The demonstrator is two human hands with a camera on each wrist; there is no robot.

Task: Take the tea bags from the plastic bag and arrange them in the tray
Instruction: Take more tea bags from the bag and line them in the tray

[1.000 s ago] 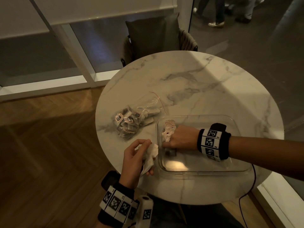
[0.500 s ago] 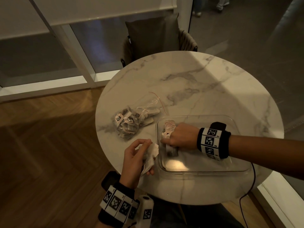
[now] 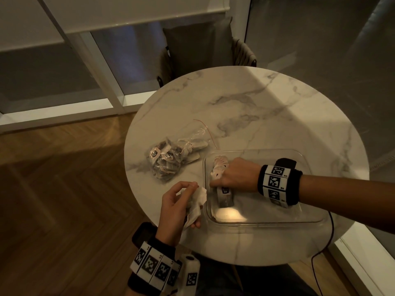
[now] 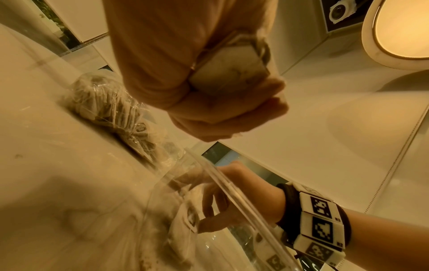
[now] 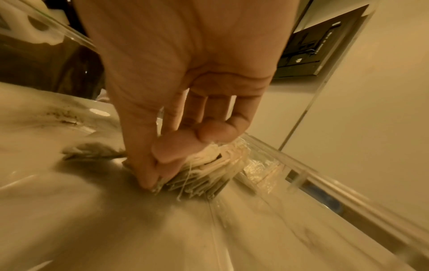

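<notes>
A clear plastic bag point(image 3: 171, 159) with several tea bags lies on the round marble table point(image 3: 267, 107). To its right stands a clear tray point(image 3: 299, 218). Inside the tray's left end stands a row of tea bags point(image 3: 219, 167), and my right hand point(image 3: 233, 178) grips that row point(image 5: 209, 172) between thumb and fingers, low on the tray floor. One tea bag point(image 3: 225, 196) lies flat just in front of that hand. My left hand point(image 3: 177, 206) hovers beside the tray's left rim, holding a few white tea bags point(image 3: 197, 199) point(image 4: 227, 73) in curled fingers.
A dark chair point(image 3: 205, 45) stands behind the table. Wooden floor lies to the left, a glass wall to the right. A black cable point(image 3: 320, 253) hangs off the table's near right edge. The tray's right half holds nothing.
My right hand has shifted slightly within the tray's left end, still on the row of tea bags. The left hand has stayed in place with its tea bags.
</notes>
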